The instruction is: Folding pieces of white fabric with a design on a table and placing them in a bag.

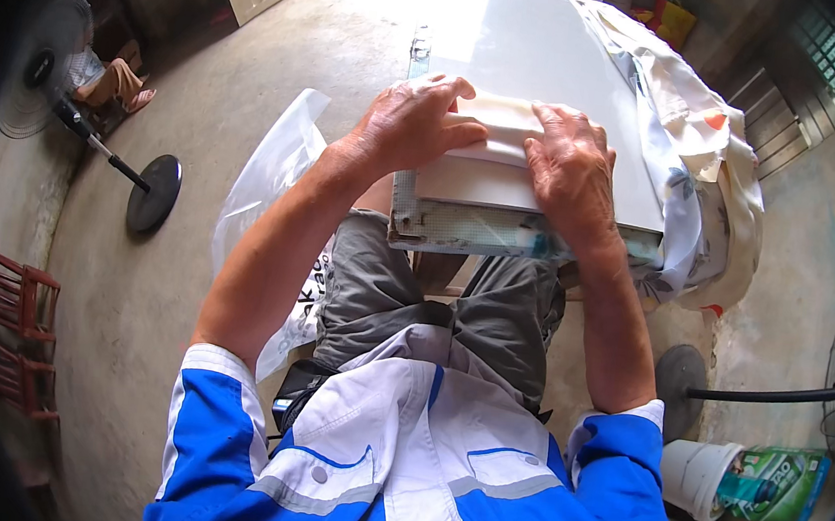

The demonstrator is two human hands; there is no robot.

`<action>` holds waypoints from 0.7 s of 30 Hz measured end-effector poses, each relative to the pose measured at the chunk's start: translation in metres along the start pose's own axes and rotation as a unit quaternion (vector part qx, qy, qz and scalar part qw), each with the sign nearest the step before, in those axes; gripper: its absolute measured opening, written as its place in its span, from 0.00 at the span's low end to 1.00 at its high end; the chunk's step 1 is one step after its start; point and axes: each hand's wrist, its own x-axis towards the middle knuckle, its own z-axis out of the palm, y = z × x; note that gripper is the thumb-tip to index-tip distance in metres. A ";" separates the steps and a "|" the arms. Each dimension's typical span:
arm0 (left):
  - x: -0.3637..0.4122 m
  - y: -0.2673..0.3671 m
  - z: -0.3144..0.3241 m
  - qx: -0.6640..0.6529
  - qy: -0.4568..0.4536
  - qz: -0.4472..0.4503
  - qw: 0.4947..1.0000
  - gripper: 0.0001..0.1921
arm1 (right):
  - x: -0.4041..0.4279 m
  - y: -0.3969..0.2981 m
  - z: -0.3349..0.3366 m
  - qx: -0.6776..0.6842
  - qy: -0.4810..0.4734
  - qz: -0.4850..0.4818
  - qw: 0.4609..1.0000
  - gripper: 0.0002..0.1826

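A folded strip of cream cloth (pixel 503 135) lies across the near part of a table with a smooth white board top (pixel 550 55). My left hand (pixel 425 122) grips the strip's left end between thumb and fingers. On its right end rests my right hand (pixel 572 155), fingers bent over the cloth and thumb at its near side. Just below the strip, the table's near edge (pixel 466 227) shows a worn, mesh-textured surface. Loose pale fabric, partly printed with leaves (pixel 683 203), is heaped along the right side of the table and hangs over it.
A white plastic bag (pixel 268 163) hangs left of the table. Standing fans are at left (pixel 152 193) and right (pixel 774 396). Red-brown wooden racks (pixel 11 327) stand far left. A white bucket (pixel 698 476) and a green packet (pixel 780 484) lie lower right. Another person sits behind the left fan.
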 end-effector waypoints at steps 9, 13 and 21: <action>0.001 -0.005 -0.011 0.020 0.001 0.056 0.998 0.21 | -0.011 0.003 -0.002 0.079 -0.047 -0.082 0.992 0.17; 0.008 0.000 -0.013 -0.048 -0.024 0.114 0.992 0.16 | -0.011 0.003 0.000 0.072 -0.050 -0.075 0.993 0.17; -0.005 -0.001 0.011 -0.063 0.002 0.157 0.986 0.16 | -0.016 0.004 -0.005 0.032 -0.084 -0.075 0.993 0.21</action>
